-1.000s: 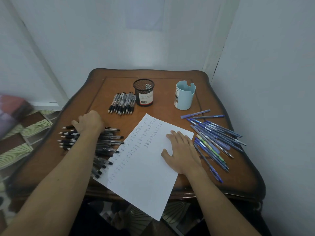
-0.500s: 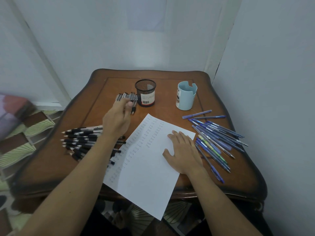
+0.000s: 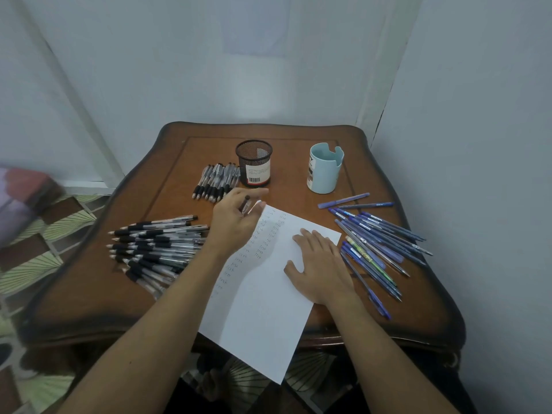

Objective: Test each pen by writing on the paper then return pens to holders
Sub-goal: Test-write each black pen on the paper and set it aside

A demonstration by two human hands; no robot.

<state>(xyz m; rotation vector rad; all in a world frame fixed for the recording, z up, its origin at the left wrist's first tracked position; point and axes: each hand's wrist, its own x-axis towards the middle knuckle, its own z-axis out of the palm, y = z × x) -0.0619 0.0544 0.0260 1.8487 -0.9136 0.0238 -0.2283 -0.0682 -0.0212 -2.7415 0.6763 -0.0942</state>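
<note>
My left hand (image 3: 231, 225) is curled round a clear-barrelled pen (image 3: 245, 206) with a dark end that pokes up between my thumb and fingers. The hand hangs over the far left corner of the paper (image 3: 263, 309). I cannot tell whether the pen's tip touches the sheet, as my fingers hide it.

My right hand (image 3: 324, 271) lies flat on the right side of the paper, fingers straight and spread, grasping nothing. The sheet sits at an angle on the wooden counter (image 3: 89, 294), and its near corner hangs over the front edge. Columns of small handwritten marks run down its left part.

At the back of the counter the black mesh holder (image 3: 254, 165) stands upright with a white barcode label on its side. Well to its right stands the pale blue holder (image 3: 324, 174), also upright. Neither shows a pen inside.

A short row of black-grip pens (image 3: 213, 182) lies just beside the mesh holder on its left. A larger heap of black-grip pens (image 3: 155, 249) lies on the left of the counter, and my left forearm crosses over its right end. On the right, a spread of blue pens (image 3: 379, 240) lies beside the paper, near my right hand. Two of them rest a little apart, nearer the pale blue holder.
</note>
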